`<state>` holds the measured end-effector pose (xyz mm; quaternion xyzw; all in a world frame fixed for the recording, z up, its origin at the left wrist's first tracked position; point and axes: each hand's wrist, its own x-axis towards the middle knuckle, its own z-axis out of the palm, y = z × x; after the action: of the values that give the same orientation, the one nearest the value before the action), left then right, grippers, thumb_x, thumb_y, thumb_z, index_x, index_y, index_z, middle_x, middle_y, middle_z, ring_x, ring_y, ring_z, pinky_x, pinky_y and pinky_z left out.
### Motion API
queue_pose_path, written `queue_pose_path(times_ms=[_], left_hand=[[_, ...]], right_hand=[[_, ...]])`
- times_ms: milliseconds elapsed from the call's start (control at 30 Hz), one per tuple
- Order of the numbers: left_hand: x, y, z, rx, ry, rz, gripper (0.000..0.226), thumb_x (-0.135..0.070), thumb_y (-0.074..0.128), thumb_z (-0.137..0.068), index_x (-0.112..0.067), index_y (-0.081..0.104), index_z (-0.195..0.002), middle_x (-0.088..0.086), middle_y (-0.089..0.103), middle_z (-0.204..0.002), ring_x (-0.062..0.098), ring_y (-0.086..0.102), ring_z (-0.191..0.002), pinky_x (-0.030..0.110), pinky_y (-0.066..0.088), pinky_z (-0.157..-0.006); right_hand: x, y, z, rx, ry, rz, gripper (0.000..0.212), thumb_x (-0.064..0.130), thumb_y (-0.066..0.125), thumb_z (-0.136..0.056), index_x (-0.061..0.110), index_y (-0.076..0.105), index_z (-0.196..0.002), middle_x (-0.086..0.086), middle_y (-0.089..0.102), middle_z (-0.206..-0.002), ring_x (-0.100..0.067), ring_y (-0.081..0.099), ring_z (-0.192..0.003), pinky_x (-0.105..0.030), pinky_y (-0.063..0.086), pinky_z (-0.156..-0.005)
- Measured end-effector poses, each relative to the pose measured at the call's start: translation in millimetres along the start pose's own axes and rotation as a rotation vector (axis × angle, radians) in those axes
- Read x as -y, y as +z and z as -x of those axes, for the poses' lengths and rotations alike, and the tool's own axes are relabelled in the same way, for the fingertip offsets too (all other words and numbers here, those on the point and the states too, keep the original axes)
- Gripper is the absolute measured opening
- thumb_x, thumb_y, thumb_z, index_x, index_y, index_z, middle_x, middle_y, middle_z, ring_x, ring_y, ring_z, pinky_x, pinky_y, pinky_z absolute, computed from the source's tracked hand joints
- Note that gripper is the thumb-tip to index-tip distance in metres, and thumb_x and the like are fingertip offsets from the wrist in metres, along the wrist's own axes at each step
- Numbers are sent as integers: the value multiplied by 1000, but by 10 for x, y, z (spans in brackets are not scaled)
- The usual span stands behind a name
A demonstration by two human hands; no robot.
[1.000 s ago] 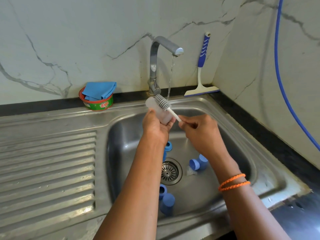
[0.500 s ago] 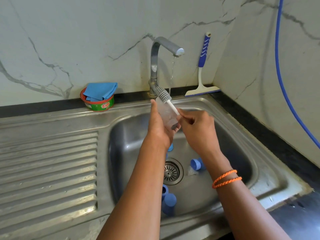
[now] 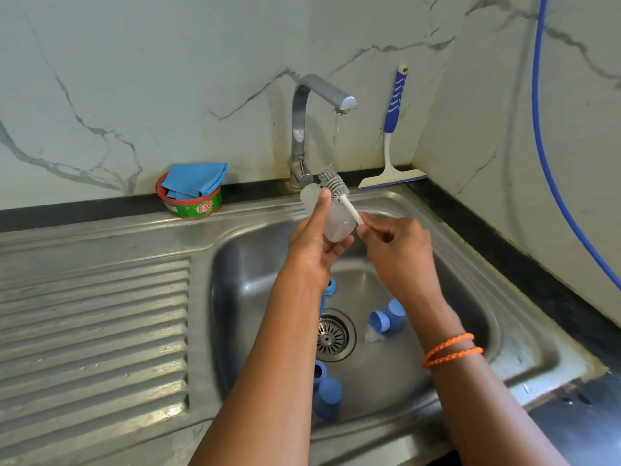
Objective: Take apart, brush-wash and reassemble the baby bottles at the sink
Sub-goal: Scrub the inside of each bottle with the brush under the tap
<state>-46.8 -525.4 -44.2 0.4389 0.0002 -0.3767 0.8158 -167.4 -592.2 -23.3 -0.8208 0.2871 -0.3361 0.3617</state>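
My left hand [image 3: 314, 240] grips a clear baby bottle body [image 3: 337, 220] over the sink basin, its base tilted up toward the tap. My right hand [image 3: 396, 250] pinches the white handle of a grey bottle brush [image 3: 331, 182], whose bristle head lies against the bottle's outside near the running water. In the steel sink [image 3: 524, 338] lie blue bottle parts: a cap and ring [image 3: 386, 317] right of the drain with a clear teat beside them, two blue caps [image 3: 326, 395] at the front, and a blue ring [image 3: 331, 286] partly hidden behind my left wrist.
The tap [image 3: 322, 92] runs a thin stream. A tub of dish soap with a blue cloth [image 3: 191, 193] stands at the back left. A blue-handled squeegee [image 3: 391, 146] leans on the wall. A ribbed drainboard [image 3: 94, 331] lies left; a blue hose [image 3: 551, 163] hangs right.
The bottle in my left hand has turned, and the brush has slid up and back along its outside. Both hands stay over the basin.
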Motion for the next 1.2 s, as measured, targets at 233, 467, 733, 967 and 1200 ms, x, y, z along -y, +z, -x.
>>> queue_pose_path(times_ms=[233, 467, 733, 967, 1200], left_hand=[[-62, -49, -64, -86, 21, 226, 44, -36, 72, -96, -7, 61, -128, 18, 72, -117, 34, 74, -105, 51, 63, -89], [3, -15, -98, -111, -50, 147, 49, -53, 50, -104, -15, 57, -134, 13, 71, -120, 25, 68, -91, 35, 52, -69], [136, 62, -144, 43, 56, -193, 66, -65, 73, -85, -12, 70, -124, 8, 75, -97, 21, 65, -78, 32, 42, -63], [52, 76, -74, -65, 117, -48, 35, -39, 77, -92, -13, 69, -113, 6, 76, -89, 23, 71, -82, 36, 50, -73], [14, 87, -44, -178, 129, 155, 46, -49, 49, -107, -10, 59, -128, 15, 70, -116, 26, 71, -97, 40, 60, -82]], right_hand=[[-52, -119, 37, 129, 37, 46, 17, 29, 66, -103, 26, 83, -104, -10, 62, -66, -11, 43, -57, -33, 41, -54], [-17, -122, 113, 129, 18, 4, 21, 27, 67, -102, 38, 81, -112, -9, 62, -66, -11, 45, -57, -35, 43, -55], [20, 168, 58, -111, -13, 83, 21, 27, 59, -103, 33, 76, -113, 9, 66, -66, -14, 62, -61, -42, 55, -60], [0, 49, 95, -33, -54, 38, 31, 25, 63, -105, 42, 74, -128, 3, 43, -57, -11, 35, -57, -29, 36, -53], [17, 22, 152, 106, 20, -27, 20, 25, 66, -105, 34, 81, -113, 8, 50, -53, -7, 34, -50, -23, 33, -48]])
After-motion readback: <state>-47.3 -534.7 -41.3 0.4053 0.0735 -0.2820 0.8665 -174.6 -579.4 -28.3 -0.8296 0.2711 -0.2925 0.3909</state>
